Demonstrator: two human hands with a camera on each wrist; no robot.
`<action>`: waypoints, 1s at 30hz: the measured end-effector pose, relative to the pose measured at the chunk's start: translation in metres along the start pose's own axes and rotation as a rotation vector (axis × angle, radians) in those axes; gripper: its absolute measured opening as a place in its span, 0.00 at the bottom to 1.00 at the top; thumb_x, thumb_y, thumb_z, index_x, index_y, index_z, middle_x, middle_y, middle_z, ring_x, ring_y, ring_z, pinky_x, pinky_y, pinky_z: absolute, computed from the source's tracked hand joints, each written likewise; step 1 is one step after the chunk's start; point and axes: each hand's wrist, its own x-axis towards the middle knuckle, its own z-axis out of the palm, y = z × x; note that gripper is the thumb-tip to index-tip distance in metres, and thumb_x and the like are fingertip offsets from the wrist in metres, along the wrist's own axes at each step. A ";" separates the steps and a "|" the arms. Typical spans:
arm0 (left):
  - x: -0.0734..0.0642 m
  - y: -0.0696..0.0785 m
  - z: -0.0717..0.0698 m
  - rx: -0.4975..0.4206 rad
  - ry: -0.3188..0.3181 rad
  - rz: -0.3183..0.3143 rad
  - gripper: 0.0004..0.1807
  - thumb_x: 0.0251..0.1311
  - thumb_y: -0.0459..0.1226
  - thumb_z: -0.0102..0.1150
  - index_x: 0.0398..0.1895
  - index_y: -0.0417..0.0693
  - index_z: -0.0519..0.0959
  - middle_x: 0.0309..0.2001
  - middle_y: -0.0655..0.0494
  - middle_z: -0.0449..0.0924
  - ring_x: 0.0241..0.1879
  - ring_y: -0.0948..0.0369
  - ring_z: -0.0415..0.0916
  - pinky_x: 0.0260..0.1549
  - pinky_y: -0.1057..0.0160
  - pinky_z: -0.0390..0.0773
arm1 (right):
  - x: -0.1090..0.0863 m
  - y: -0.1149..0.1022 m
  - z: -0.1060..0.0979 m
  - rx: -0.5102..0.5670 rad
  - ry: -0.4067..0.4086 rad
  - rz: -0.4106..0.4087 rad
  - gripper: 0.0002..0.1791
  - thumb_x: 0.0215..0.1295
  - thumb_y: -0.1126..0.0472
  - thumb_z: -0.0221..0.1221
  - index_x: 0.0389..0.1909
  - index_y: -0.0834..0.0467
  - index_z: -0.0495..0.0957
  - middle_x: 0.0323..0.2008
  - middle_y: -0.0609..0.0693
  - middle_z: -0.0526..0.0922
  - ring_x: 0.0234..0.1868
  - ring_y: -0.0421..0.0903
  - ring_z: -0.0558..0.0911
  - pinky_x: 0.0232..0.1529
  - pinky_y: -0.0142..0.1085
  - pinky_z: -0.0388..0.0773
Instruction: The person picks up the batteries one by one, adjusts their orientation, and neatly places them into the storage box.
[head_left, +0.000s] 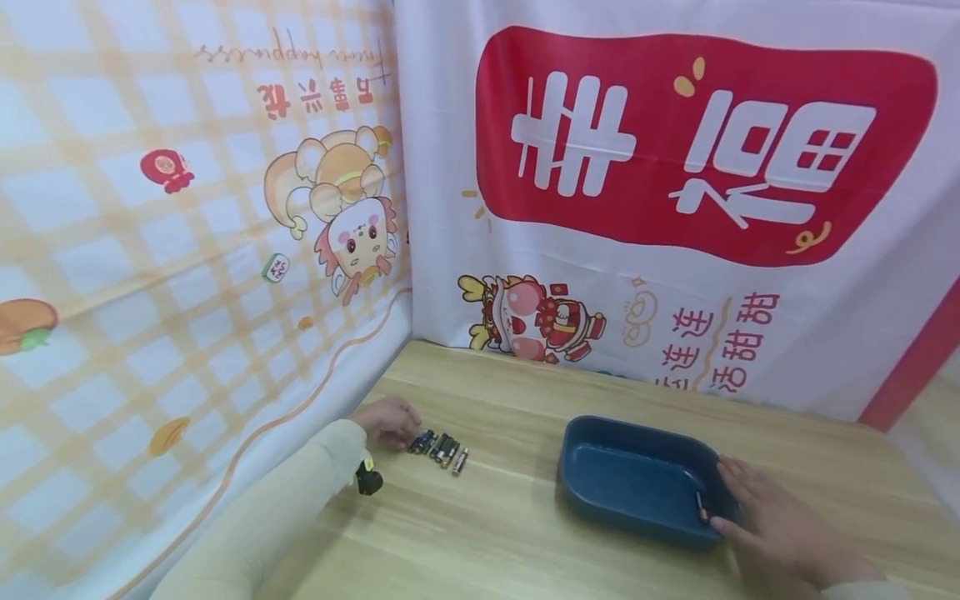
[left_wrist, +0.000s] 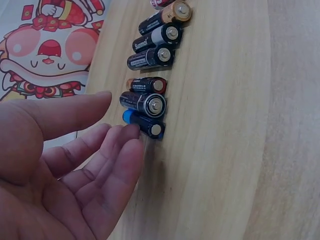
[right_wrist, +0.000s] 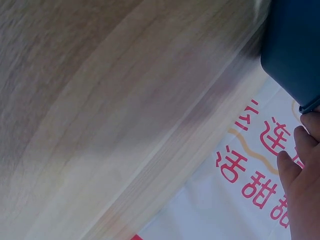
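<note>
In the head view my left hand [head_left: 390,421] hovers beside a row of loose batteries [head_left: 444,450] on the wooden table. The left wrist view shows its fingers loosely bent, thumb apart, with nothing between them. Its fingertips are close to a slim blue-and-black battery [left_wrist: 145,124] at the row's near end. Beside that lie a thicker dark battery [left_wrist: 142,103] and a black-and-copper battery [left_wrist: 147,85]; others continue past a small gap. My right hand [head_left: 780,525] rests on the right rim of a dark blue plastic bin [head_left: 637,533], fingers extended along it and thumb at the front corner.
Inside the bin, at its right end, lies a small slim battery-like piece [head_left: 702,508]. Printed cloths [head_left: 525,250] hang along the left and back edges of the table [head_left: 480,533]. A black device [head_left: 368,478] sits at the left wrist.
</note>
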 end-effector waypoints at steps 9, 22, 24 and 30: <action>-0.001 -0.002 0.006 0.095 0.026 -0.008 0.11 0.47 0.23 0.65 0.36 0.39 0.81 0.29 0.47 0.81 0.24 0.58 0.77 0.25 0.62 0.83 | 0.001 -0.004 -0.002 0.032 -0.051 0.043 0.44 0.65 0.36 0.55 0.69 0.65 0.63 0.70 0.61 0.62 0.68 0.62 0.62 0.61 0.16 0.23; -0.003 0.008 0.018 0.271 0.091 0.004 0.06 0.50 0.22 0.57 0.30 0.38 0.78 0.28 0.47 0.78 0.23 0.58 0.74 0.25 0.61 0.83 | -0.002 -0.001 0.000 0.029 -0.035 0.033 0.43 0.66 0.37 0.55 0.69 0.66 0.63 0.70 0.62 0.62 0.69 0.61 0.61 0.63 0.17 0.24; -0.001 0.009 0.019 0.292 0.102 -0.008 0.06 0.50 0.23 0.56 0.30 0.38 0.77 0.28 0.46 0.77 0.23 0.59 0.73 0.25 0.61 0.83 | -0.001 -0.001 0.000 0.031 -0.038 0.038 0.44 0.66 0.37 0.55 0.69 0.66 0.62 0.70 0.62 0.62 0.69 0.61 0.61 0.63 0.17 0.24; 0.001 0.009 0.016 0.306 0.094 -0.006 0.07 0.53 0.22 0.56 0.34 0.36 0.78 0.27 0.48 0.75 0.24 0.59 0.72 0.25 0.62 0.83 | 0.000 -0.003 -0.003 0.039 -0.044 0.045 0.44 0.65 0.36 0.56 0.68 0.67 0.64 0.70 0.62 0.62 0.68 0.63 0.62 0.61 0.16 0.23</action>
